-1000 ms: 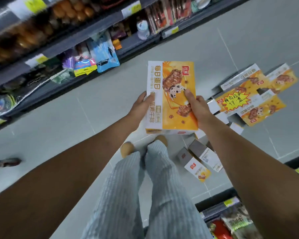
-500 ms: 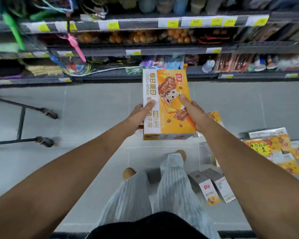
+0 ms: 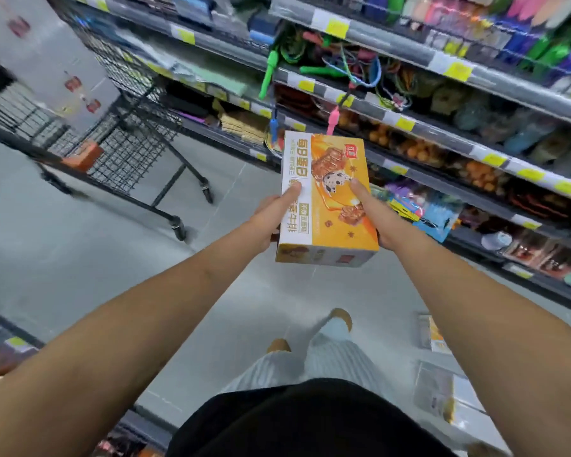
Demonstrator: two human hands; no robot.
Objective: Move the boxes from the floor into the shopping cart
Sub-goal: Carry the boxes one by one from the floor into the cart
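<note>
I hold an orange and white snack box (image 3: 327, 179) at chest height with both hands. My left hand (image 3: 271, 216) grips its white left edge, thumb on top. My right hand (image 3: 373, 212) grips its right side, thumb on the orange face. The black wire shopping cart (image 3: 129, 143) stands to the upper left, a step away from the box. Other boxes (image 3: 437, 334) lie on the floor at the lower right, blurred and partly hidden behind my right arm.
Store shelves (image 3: 409, 127) full of goods run along the right and top, close behind the held box. Grey tiled floor (image 3: 63, 258) lies between me and the cart. A low shelf edge (image 3: 10, 344) shows at the lower left. My feet are below the box.
My view has swung left: the cart has come into sight at the upper left and the boxes on the floor have slid to the lower right. Both hands keep the same grip on the box.
</note>
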